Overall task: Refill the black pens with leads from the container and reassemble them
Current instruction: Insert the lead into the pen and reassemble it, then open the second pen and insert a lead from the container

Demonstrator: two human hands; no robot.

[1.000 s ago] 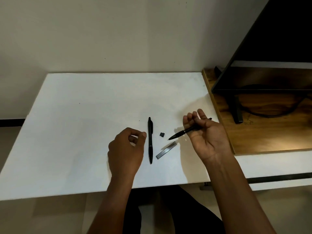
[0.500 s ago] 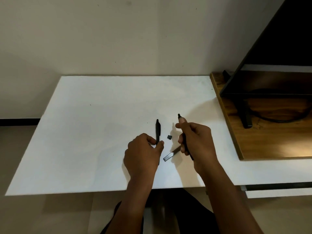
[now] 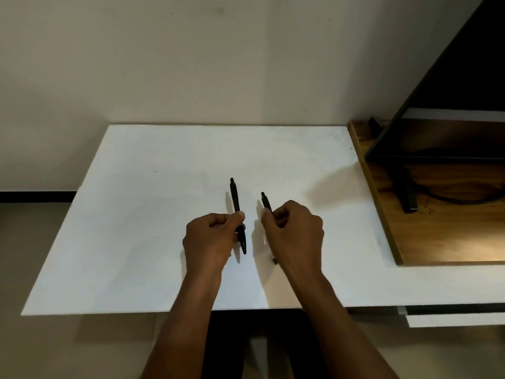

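Two black pens are held above the white table (image 3: 153, 220). My left hand (image 3: 210, 239) grips the longer black pen (image 3: 235, 198) near its lower third, the clicker end pointing away from me and the tip toward me. My right hand (image 3: 293, 231) is closed around the second black pen (image 3: 266, 202); only its upper end sticks out past my thumb, and a small dark bit of it shows below my palm. The lead container and the small black cap are hidden under my hands.
A wooden desk surface (image 3: 437, 236) adjoins the white table on the right, carrying a dark monitor stand (image 3: 407, 187) with a cable. A plain wall rises behind the table. The table's front edge (image 3: 136, 313) runs close to my forearms.
My left hand has picked the lying pen up off the table. My right hand has turned its pen upright and come in beside the left. The container and cap are no longer in sight.
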